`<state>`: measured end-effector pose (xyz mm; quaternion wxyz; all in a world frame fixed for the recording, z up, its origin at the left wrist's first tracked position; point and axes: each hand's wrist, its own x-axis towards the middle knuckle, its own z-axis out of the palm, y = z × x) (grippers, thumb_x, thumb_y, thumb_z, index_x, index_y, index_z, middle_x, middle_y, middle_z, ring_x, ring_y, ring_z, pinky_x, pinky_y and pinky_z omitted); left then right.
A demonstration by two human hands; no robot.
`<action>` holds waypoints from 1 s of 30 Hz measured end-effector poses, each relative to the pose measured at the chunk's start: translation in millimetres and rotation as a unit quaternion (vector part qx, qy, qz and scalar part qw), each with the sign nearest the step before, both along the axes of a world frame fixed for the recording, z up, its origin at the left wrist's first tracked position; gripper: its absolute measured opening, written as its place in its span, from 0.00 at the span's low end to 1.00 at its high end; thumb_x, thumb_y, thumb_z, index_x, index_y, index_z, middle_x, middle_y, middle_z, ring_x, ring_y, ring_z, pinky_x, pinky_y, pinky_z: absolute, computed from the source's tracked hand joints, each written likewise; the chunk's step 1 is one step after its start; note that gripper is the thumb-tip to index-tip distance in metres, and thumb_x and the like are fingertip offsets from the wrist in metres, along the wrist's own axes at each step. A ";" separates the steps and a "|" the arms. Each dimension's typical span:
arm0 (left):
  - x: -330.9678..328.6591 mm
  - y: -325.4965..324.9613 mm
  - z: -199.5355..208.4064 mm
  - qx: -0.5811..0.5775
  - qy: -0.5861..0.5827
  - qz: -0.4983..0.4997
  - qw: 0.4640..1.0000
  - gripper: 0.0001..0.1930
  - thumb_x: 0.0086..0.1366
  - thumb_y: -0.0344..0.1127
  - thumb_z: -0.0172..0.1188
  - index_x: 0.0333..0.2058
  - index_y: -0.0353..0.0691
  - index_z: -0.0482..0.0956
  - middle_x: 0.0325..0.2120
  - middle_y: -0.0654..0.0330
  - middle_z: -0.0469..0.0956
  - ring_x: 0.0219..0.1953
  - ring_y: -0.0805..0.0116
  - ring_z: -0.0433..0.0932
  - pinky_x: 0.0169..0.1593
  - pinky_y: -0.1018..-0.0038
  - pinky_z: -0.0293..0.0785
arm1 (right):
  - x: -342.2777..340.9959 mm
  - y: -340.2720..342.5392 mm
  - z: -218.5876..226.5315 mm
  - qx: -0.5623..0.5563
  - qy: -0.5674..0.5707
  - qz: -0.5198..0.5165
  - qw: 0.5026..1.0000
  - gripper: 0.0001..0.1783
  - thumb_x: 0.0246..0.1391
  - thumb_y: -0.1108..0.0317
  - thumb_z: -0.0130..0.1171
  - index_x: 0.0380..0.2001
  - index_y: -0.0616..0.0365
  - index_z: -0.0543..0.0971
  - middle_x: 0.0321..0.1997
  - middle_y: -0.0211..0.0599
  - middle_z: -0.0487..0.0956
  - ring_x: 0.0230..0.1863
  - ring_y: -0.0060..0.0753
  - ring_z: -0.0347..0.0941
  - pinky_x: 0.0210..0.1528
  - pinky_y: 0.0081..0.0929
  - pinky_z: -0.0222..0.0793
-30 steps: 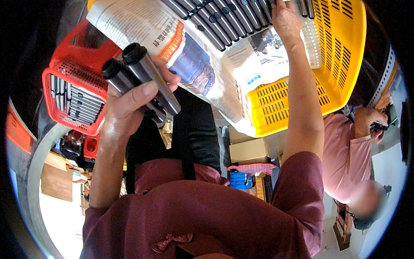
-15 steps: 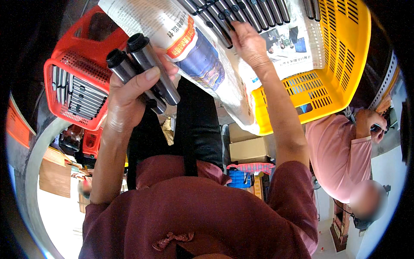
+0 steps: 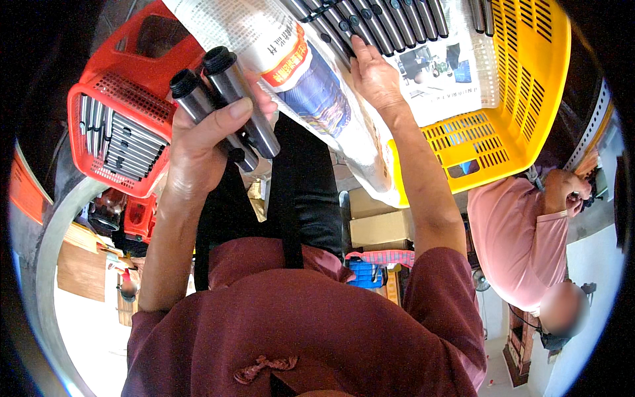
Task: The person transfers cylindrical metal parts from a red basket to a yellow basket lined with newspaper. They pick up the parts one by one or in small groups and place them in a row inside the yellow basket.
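My left hand [image 3: 198, 145] is closed around two dark metal tubes [image 3: 259, 129], held side by side with their black threaded ends tilted up. The thumb lies across them. Over the newspaper-lined yellow basket [image 3: 552, 86], my right hand [image 3: 377, 81] has its fingertips on the near end of a metal tube at the left side of a row. That tube's lower end is partly hidden by the hand. Several more metal tubes [image 3: 400, 26] lie parallel in the row, small dark holes or plugs showing on some of them.
Left of me stands a red basket [image 3: 78, 149] with several shiny tubes [image 3: 135, 149] stacked inside. Newspaper [image 3: 340, 142] drapes over the yellow basket's left edge. Cardboard boxes [image 3: 378, 229] sit below. At the right, another person in a pink shirt [image 3: 509, 238] works nearby.
My right hand has shifted slightly up and left, its fingers reaching further along the tubes. My left hand keeps its two tubes, now slightly higher and further right in view.
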<state>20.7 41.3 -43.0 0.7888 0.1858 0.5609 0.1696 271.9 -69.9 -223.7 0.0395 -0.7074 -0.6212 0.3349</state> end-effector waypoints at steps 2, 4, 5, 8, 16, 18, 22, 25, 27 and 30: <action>2.9 1.3 3.3 -0.005 0.008 0.006 1.000 0.22 0.59 0.37 0.63 0.49 0.31 0.71 0.38 0.51 0.79 0.42 0.60 0.81 0.51 0.62 0.79 | 5.0 -0.5 -4.4 0.051 0.009 -0.016 0.999 0.25 0.58 0.64 0.55 0.59 0.54 0.67 0.40 0.44 0.80 0.34 0.49 0.79 0.35 0.42 0.77; 0.5 1.0 0.4 -0.004 -0.002 0.007 1.000 0.22 0.59 0.37 0.63 0.50 0.31 0.71 0.39 0.51 0.79 0.43 0.59 0.81 0.52 0.61 0.78 | 7.6 6.3 -1.9 0.013 0.002 -0.083 0.996 0.25 0.58 0.62 0.54 0.58 0.56 0.67 0.41 0.48 0.80 0.35 0.53 0.79 0.36 0.46 0.76; -0.5 0.8 -1.1 -0.003 -0.007 0.007 1.000 0.23 0.59 0.36 0.63 0.50 0.31 0.71 0.39 0.51 0.79 0.43 0.59 0.81 0.52 0.61 0.78 | 8.4 9.5 -0.2 -0.005 -0.002 -0.117 0.993 0.26 0.58 0.60 0.54 0.57 0.57 0.67 0.42 0.50 0.80 0.36 0.55 0.79 0.37 0.48 0.75; -1.9 0.0 -2.2 -0.007 -0.004 0.011 1.000 0.23 0.59 0.36 0.63 0.50 0.31 0.71 0.39 0.51 0.79 0.43 0.59 0.81 0.52 0.61 0.78 | 11.6 14.4 -6.4 -0.035 -0.032 -0.103 0.994 0.28 0.58 0.61 0.53 0.59 0.59 0.63 0.42 0.53 0.80 0.35 0.56 0.80 0.36 0.49 0.75; -3.4 2.2 -2.9 -0.002 -0.012 0.009 1.000 0.23 0.60 0.35 0.62 0.51 0.31 0.70 0.39 0.51 0.79 0.43 0.59 0.81 0.52 0.60 0.78 | 11.2 10.7 -15.4 -0.014 -0.071 -0.086 0.994 0.29 0.58 0.61 0.53 0.61 0.56 0.62 0.36 0.50 0.82 0.33 0.55 0.80 0.35 0.47 0.75; -2.7 2.0 -2.8 -0.001 -0.013 0.013 1.000 0.23 0.60 0.35 0.62 0.51 0.31 0.70 0.40 0.51 0.79 0.43 0.58 0.81 0.52 0.60 0.78 | 11.7 10.9 -15.4 -0.008 -0.072 -0.080 0.994 0.30 0.58 0.61 0.53 0.61 0.56 0.61 0.35 0.50 0.82 0.33 0.55 0.80 0.35 0.48 0.74; -2.1 1.7 -0.3 -0.010 0.000 0.024 1.000 0.22 0.60 0.35 0.62 0.51 0.31 0.70 0.39 0.51 0.78 0.42 0.58 0.81 0.52 0.60 0.78 | 24.0 14.4 -11.9 -0.023 -0.042 -0.112 0.993 0.32 0.57 0.60 0.54 0.62 0.56 0.60 0.42 0.52 0.80 0.35 0.55 0.80 0.35 0.48 0.76; -0.4 1.3 1.1 -0.005 -0.001 0.047 0.999 0.19 0.60 0.33 0.62 0.48 0.31 0.73 0.36 0.53 0.80 0.40 0.62 0.81 0.48 0.65 0.78 | 32.7 18.3 -13.0 -0.022 -0.047 -0.173 0.984 0.31 0.58 0.60 0.55 0.62 0.55 0.60 0.38 0.49 0.81 0.33 0.57 0.80 0.36 0.47 0.75; 0.7 1.5 1.0 -0.002 -0.004 0.058 0.998 0.17 0.60 0.32 0.62 0.47 0.30 0.75 0.34 0.54 0.81 0.39 0.64 0.81 0.46 0.68 0.78 | 37.0 22.5 -11.8 -0.023 -0.065 -0.155 0.985 0.30 0.59 0.60 0.54 0.60 0.61 0.61 0.29 0.48 0.82 0.31 0.58 0.79 0.35 0.46 0.74; 0.6 2.6 0.7 -0.002 -0.004 0.059 0.998 0.17 0.60 0.32 0.62 0.47 0.30 0.75 0.34 0.54 0.82 0.39 0.64 0.82 0.46 0.69 0.78 | 38.0 23.7 -15.4 -0.035 -0.098 -0.147 0.984 0.29 0.60 0.59 0.52 0.60 0.62 0.62 0.29 0.54 0.82 0.30 0.60 0.79 0.35 0.49 0.74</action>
